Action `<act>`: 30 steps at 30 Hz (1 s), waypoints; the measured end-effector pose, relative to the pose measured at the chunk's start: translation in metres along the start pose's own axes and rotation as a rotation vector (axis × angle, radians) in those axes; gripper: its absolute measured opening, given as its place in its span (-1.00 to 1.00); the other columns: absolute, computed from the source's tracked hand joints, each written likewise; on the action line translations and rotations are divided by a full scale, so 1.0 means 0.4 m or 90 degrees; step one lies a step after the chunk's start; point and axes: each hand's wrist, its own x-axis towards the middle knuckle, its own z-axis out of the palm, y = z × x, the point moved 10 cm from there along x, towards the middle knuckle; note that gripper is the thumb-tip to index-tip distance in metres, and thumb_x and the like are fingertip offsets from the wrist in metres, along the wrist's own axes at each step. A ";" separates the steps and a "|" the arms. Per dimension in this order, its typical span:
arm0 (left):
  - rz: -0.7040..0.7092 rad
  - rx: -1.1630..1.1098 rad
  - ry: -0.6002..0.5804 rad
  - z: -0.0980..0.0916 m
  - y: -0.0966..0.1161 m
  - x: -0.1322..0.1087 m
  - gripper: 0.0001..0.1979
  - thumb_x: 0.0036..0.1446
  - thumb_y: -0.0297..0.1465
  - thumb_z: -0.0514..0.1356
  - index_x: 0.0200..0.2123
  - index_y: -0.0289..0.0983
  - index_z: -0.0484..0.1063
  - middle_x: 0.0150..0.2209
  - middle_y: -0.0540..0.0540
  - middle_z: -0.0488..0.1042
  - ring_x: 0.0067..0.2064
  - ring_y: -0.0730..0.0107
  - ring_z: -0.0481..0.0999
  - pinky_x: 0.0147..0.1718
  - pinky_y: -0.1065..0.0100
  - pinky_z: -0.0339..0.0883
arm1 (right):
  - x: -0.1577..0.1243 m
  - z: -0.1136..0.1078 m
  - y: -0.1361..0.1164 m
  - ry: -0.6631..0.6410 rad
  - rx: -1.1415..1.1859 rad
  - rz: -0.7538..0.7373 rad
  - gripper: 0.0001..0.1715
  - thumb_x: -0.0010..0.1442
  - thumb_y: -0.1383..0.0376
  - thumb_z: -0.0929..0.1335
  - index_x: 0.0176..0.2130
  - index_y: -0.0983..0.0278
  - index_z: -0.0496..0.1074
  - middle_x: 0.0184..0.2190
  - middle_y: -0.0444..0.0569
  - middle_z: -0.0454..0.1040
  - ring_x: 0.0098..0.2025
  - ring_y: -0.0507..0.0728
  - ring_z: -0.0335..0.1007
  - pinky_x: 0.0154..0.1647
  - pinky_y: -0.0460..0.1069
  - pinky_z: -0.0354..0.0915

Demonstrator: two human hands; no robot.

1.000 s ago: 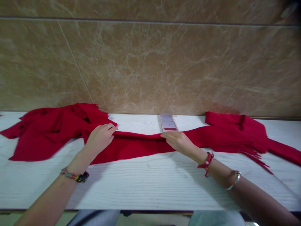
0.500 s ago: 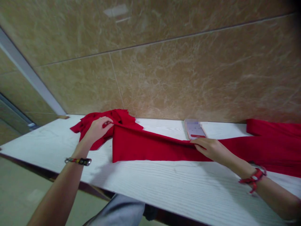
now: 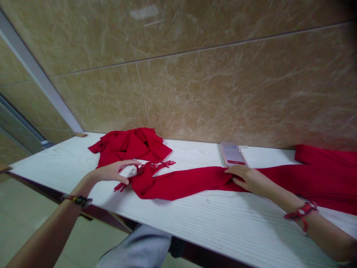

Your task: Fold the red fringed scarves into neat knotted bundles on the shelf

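Note:
A long red scarf (image 3: 184, 183) lies along the white table, its left end crumpled and turned over so that the fringe (image 3: 163, 164) shows. Beside that end is my left hand (image 3: 113, 172), thumb and fingers apart around a gap; its fingertips are close to the fringe and no cloth is plainly gripped. Farther right, my right hand (image 3: 251, 179) pinches the scarf's upper edge, where a small dark fold shows under the fingers. Behind my left hand rests a bunched red scarf (image 3: 131, 146) with a fringed edge.
A phone (image 3: 234, 155) with a lit screen lies by the wall, just behind my right hand. More folded red cloth (image 3: 325, 154) is at the right end of the white table (image 3: 195, 219). A tiled wall (image 3: 223, 93) runs along the back.
My left hand has let go of the scarf's upper corner and moved down toward me. The scarf's left end, flat and squared before, is now crumpled with fringe showing. The right hand keeps its place.

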 end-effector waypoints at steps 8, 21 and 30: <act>0.114 0.155 0.006 0.047 0.155 0.045 -0.63 -0.01 -0.52 0.00 -0.18 -0.12 0.43 -0.09 0.04 0.45 0.03 0.36 0.32 0.07 0.32 0.05 | 0.002 0.011 -0.002 -0.011 -0.017 -0.005 -0.61 0.05 0.40 0.21 -0.12 0.24 0.40 -0.13 0.00 0.45 -0.09 0.12 0.37 -0.03 0.07 0.29; -0.092 0.514 0.157 -0.145 -0.106 -0.003 -0.59 -0.12 -0.63 -0.06 -0.20 -0.34 0.41 -0.14 -0.20 0.42 -0.10 0.22 0.39 -0.06 0.24 0.19 | -0.006 0.020 -0.002 -0.050 -0.041 -0.017 -0.41 -0.12 0.55 0.19 -0.08 0.26 0.39 -0.11 0.02 0.44 -0.07 0.12 0.36 0.00 0.05 0.27; -0.172 0.546 0.018 -0.055 -0.145 0.032 -0.54 -0.06 -0.50 0.05 -0.02 -0.30 0.31 -0.02 -0.27 0.35 -0.01 0.07 0.34 -0.08 0.16 0.19 | -0.009 -0.001 -0.041 -0.017 -0.079 -0.082 -0.67 0.13 0.40 0.21 -0.13 0.27 0.41 -0.16 0.01 0.45 -0.13 0.10 0.38 -0.08 0.04 0.33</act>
